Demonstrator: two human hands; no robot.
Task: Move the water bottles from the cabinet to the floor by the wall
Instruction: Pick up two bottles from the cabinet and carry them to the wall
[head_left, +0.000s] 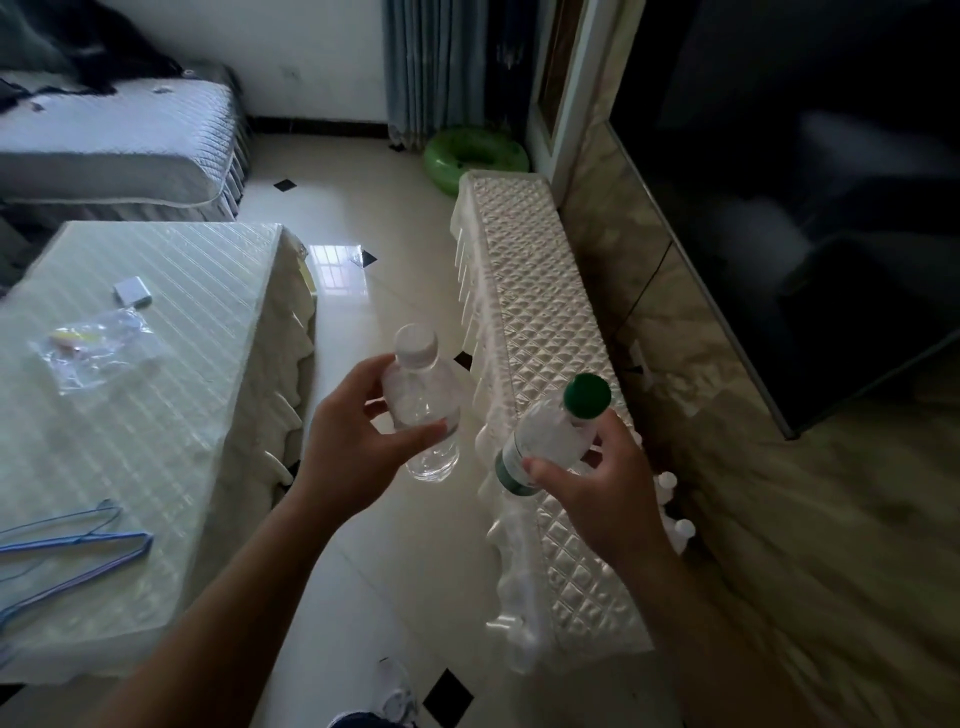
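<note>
My left hand (358, 441) grips a clear water bottle with a white cap (423, 400), held above the tiled floor. My right hand (597, 483) holds a second bottle with a green cap and green label (550, 436), tilted over the long low cabinet (535, 322) with its quilted cream cover. Two white-capped bottles (675, 509) stand in the gap between the cabinet and the wall, partly hidden by my right hand.
A table (171, 405) with a pale striped cloth stands at left, carrying blue hangers (72, 545), a plastic bag and a small box. A bed (119, 140) is far left, a green swim ring (475, 153) beyond the cabinet, a dark TV (810, 218) on the right wall.
</note>
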